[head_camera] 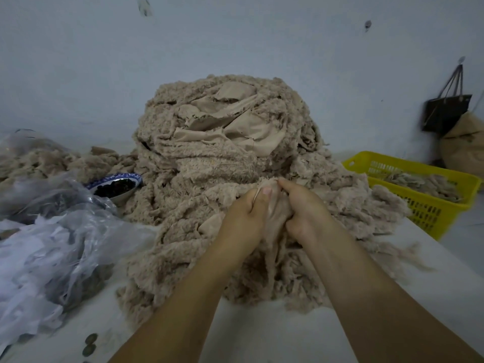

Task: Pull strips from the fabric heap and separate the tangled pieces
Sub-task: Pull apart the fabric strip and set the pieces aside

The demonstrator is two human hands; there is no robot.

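A tall heap of beige fleecy fabric strips (222, 142) fills the middle of the white table, with smooth backing cloth showing near its top. At the heap's front, my left hand (245, 218) and my right hand (306, 210) sit close together. Both grip the same bunched beige strip (275, 205), which runs up between them. My left thumb presses the strip's top edge, and my right thumb lies along its other side. The strip's lower part trails down into the loose tangle under my wrists.
A yellow plastic basket (429, 213) holding separated strips stands at the right. Clear plastic bags (60, 244) with fabric lie at the left, beside a blue-rimmed bowl (117, 184) of dark bits. A dark bag (447, 111) hangs on the wall. Coins (90, 344) lie near the front edge.
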